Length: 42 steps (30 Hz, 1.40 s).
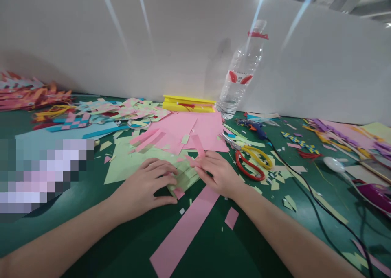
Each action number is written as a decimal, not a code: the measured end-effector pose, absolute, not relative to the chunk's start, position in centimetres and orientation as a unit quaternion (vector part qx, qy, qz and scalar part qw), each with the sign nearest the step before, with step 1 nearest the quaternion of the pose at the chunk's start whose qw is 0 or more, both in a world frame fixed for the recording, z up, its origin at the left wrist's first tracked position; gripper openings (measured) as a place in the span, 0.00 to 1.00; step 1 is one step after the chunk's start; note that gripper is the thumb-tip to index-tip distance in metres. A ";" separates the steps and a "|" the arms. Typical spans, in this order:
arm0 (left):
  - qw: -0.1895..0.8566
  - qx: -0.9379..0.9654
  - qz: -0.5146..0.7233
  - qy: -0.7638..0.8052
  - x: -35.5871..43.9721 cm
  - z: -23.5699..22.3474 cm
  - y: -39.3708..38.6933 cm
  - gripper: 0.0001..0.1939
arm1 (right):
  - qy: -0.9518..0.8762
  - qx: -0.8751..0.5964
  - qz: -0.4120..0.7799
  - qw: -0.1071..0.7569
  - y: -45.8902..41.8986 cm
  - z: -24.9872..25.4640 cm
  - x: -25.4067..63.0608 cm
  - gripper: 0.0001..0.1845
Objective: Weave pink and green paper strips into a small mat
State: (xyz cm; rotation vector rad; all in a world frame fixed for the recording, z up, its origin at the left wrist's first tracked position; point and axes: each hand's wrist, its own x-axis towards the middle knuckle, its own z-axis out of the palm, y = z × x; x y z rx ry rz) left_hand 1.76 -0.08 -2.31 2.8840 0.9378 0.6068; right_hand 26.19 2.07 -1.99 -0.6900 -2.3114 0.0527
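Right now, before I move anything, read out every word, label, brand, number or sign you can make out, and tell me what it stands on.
No text reads clearly enough to quote.
Clear bottle: its label has small print between two red shapes, too small and blurred to read.
Pink strip: no print visible.
Pixelated patch at left: cannot tell.

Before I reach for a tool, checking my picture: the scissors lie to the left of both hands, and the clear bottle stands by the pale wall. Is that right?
Not quite: the scissors lie to the right of both the left hand and the right hand, as the head view shows. The clear bottle does stand by the pale wall.
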 end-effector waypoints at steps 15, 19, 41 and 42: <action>0.050 0.923 0.231 0.304 1.4 -1.9 -0.3 0.12 | -0.901 -0.248 0.001 0.357 1.9 -1.6 26.2 0.10; 0.048 0.923 0.229 0.305 1.1 -2.1 -0.1 0.12 | -0.909 -0.226 -0.013 0.351 1.8 -1.5 26.0 0.09; 0.097 0.909 0.204 0.351 1.7 -2.0 0.0 0.09 | -0.917 -0.203 -0.070 0.337 1.7 -1.5 25.8 0.10; 0.099 0.909 0.207 0.348 1.7 -2.0 0.0 0.09 | -0.916 -0.199 -0.072 0.340 1.7 -1.5 25.8 0.10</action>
